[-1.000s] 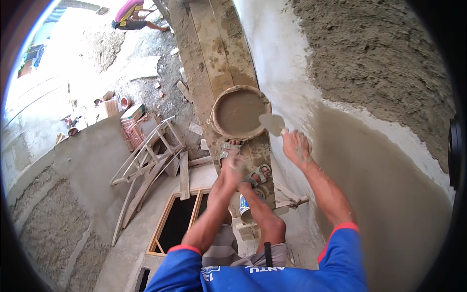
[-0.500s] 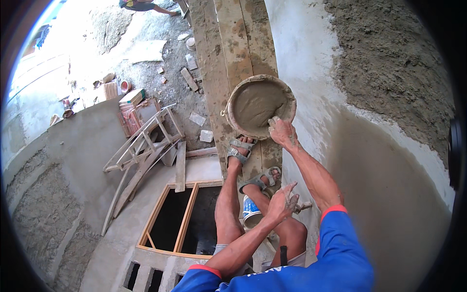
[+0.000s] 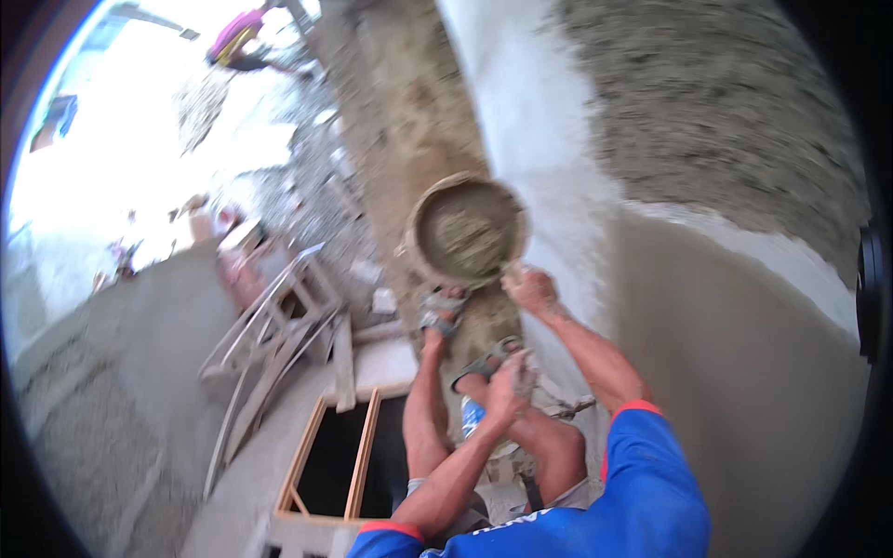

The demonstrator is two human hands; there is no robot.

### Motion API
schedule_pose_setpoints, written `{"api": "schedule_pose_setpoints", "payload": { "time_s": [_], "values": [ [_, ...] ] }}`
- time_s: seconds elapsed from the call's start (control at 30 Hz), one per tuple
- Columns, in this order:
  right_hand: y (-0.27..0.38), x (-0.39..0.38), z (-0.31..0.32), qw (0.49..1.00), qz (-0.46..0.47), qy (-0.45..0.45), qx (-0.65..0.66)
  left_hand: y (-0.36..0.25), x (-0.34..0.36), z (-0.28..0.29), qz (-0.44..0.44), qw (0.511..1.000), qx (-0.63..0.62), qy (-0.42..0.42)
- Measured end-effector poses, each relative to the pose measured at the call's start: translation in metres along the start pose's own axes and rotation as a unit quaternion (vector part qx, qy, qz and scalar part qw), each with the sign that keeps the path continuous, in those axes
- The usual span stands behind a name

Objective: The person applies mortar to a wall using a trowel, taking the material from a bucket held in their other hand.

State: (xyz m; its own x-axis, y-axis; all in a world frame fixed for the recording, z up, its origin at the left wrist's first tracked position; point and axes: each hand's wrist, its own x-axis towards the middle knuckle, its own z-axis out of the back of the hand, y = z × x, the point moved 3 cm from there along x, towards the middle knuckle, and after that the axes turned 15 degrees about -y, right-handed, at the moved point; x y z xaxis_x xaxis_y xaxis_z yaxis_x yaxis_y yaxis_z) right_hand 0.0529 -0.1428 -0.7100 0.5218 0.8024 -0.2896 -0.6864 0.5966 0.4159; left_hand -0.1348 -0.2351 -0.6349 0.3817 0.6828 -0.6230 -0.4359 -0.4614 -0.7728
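A round, mortar-crusted bucket (image 3: 513,206) stands on the planks just beyond my feet, holding wet grey mortar (image 3: 470,228) with a lumpy heap in the middle. My right hand (image 3: 532,290) is closed at the bucket's near right rim and appears to grip it. Nearer to me, my left hand (image 3: 512,383), smeared with mortar, hangs over my right foot and knee. Motion blurs its fingers, and nothing held there can be made out. A blue and white pail (image 3: 472,416) sits below it, partly hidden by my leg.
Dirty planks (image 3: 372,121) run ahead beneath my sandalled feet. Along my right rises a partly plastered wall (image 3: 726,372). Down to the left are a wood-framed opening (image 3: 363,456), a wooden trestle (image 3: 298,307) and stacked reddish tiles (image 3: 246,274). Another person (image 3: 240,42) bends at the far left.
The view has shifted and blurred. My right hand has drawn back to the rim, and the mortar's smooth surface is now lumpy. My left hand has moved left, its pointing finger no longer distinct.
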Motion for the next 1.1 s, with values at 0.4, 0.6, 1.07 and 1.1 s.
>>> {"api": "schedule_pose_setpoints", "payload": {
  "time_s": [0.4,0.6,1.07,1.1],
  "values": [
    [0.120,-0.116,0.374,0.999,0.004,-0.009,0.049,-0.104,-0.034,0.115,-0.079,0.988,0.048,-0.123],
    [0.216,-0.180,0.594,0.991,0.119,-0.025,0.051,-0.142,-0.055,0.177,-0.037,0.984,0.095,-0.144],
    [0.175,-0.259,0.881,0.882,-0.138,-0.450,0.020,-0.107,-0.088,0.245,0.014,0.983,0.075,-0.168],
    [0.166,-0.259,0.910,0.883,-0.103,-0.456,-0.022,-0.101,-0.087,0.257,-0.006,0.978,0.083,-0.191]
  ]
}}
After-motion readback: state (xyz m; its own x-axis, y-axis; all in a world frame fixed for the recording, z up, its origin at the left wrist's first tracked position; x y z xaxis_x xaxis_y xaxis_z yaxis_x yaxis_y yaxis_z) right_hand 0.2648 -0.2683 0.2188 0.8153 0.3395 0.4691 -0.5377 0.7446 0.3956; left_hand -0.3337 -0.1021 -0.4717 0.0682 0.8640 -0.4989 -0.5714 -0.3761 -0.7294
